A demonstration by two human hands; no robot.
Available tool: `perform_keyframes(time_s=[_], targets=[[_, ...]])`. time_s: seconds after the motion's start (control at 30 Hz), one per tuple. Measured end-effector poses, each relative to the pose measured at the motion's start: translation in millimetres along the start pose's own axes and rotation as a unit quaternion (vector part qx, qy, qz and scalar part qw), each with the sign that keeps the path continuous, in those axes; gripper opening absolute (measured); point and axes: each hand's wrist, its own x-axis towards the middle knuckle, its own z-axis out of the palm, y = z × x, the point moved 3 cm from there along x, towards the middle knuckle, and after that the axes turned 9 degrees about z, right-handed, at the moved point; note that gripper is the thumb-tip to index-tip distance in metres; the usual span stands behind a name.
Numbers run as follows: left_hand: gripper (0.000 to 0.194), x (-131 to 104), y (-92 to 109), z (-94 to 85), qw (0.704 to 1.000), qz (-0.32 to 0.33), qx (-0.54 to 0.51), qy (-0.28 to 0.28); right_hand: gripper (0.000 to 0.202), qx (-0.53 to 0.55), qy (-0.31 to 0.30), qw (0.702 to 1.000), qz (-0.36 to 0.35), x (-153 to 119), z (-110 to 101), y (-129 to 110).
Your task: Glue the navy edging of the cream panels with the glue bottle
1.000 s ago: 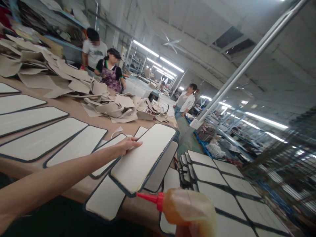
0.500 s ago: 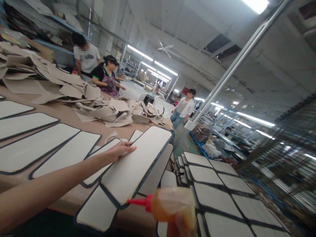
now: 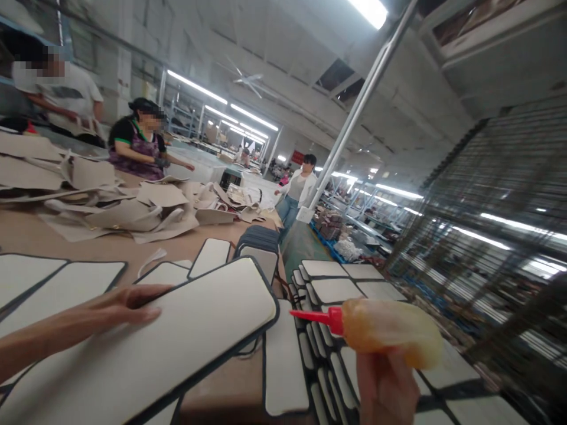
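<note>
1. Flat panels (image 3: 82,286) – white, dark-rimmed, lying on the brown table (image 3: 100,251).
2. Left hand (image 3: 121,310): closed on the held panel, thumb on its white face, other fingers largely hidden at the far edge.
3. Co-worker (image 3: 137,147) in a patterned apron, beyond the table.
4. Heap (image 3: 146,203) of beige cut pieces, on the table's far side.
5. Held panel (image 3: 190,336): white, dark rim, rounded corners; directly under the left hand and to the left of the right hand. Long axis runs from lower left to upper right; its right end faces the nozzle.
6. Dark stack (image 3: 259,238), beyond that right end.
7. Loose panel (image 3: 286,360), long axis near upright in view, below the nozzle tip.
8. Nozzle (image 3: 312,317): red, pointing left, tip just beside the held panel's right corner – apart in view; relative height cannot be told.
9. Panel rows (image 3: 334,291), stacked behind the bottle.
10. Right hand (image 3: 387,383): wrapped around the bottle (image 3: 390,330) from below, fingers partly hidden.
</note>
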Motion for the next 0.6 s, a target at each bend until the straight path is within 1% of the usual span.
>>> perform_keyframes(time_s=[0.13,0.23,0.33,0.47,0.6], targets=[[0.043,-13.6,20.7,8.2,0.999,0.003,0.019,0.030,0.066,0.001,-0.061,0.998,-0.011,5.3,5.2,-3.1],[0.043,-19.0,29.7,15.5,0.999,0.006,0.012,0.050,0.068,0.005,-0.073,0.997,0.008,7.8,4.8,-2.2],[0.042,-21.5,32.1,21.9,0.998,-0.011,-0.010,0.059,0.072,-0.007,-0.071,0.997,0.031,9.0,1.3,0.1],[0.042,-22.5,31.5,26.8,0.997,-0.030,-0.032,0.059,0.068,-0.020,-0.066,0.997,0.042,9.0,-9.2,4.5],[0.045,-23.0,29.8,26.0,0.998,-0.022,-0.027,0.056,0.070,-0.023,-0.051,0.997,0.045,7.2,-16.2,7.2]])
